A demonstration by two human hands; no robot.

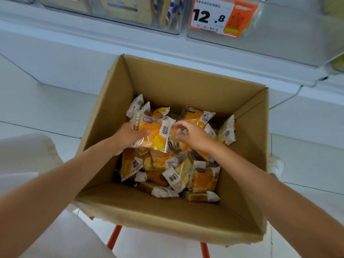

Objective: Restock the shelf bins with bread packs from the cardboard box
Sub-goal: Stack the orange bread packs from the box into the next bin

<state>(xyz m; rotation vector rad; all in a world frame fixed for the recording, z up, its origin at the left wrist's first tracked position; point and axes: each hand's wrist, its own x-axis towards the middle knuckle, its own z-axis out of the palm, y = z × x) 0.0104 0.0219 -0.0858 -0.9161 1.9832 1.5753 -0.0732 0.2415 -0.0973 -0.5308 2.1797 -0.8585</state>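
Head camera, looking down: a person leans both bare arms into an open cardboard box [186,84] of wrapped bread, under clear shelf bins [115,13] with a price tag [212,15] reading 12.8. The likeliest slip from here is the glossy wrapper. The left hand [126,135] holds one bread pack [155,134] by its left end only, so the pack could slide free or twist on the lift to the bins. A second risk is the box, which appears to sit on a support with orange legs [114,237]. Weight leaning on its near wall could tip it. The held pack lies raised above the heap, label up, with the left thumb clamped across its top face and the fingers hidden beneath it. The right hand [193,137] hovers just beside that pack's right edge, fingers bent down onto a clear wrapper among the loose packs [186,174]. Blur hides whether they have closed on it. The loose packs cover the box bottom in a jumble, and no pack has yet left the box.
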